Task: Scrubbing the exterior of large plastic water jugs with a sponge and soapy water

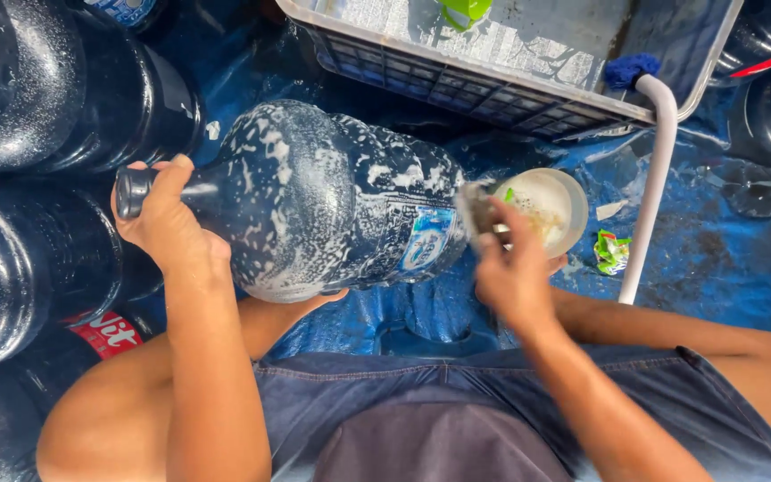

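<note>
**A soapy jug held on its side over the blue floor**

Head view: A big blue jug (332, 201) lies on its side in front of the person, above the knees, and white foam covers most of it. The left hand (167, 219) is closed around the neck of the jug, just behind the dark cap (131, 192). The right hand (515, 272) is closed on a grey sponge (477, 212) and presses it against the bottom end of the jug, near the label. Just beside this hand stands a small white bowl (551, 210) with some soapy paste inside. A white pipe (653, 178) with a blue tip runs past the bowl on the right. A grey crate (457, 85) stands behind the jug. More dark jugs (37, 98) stand on the left. The floor (716, 259) is wet and blue, and a small green wrapper (611, 251) lies on it near the pipe.
</note>
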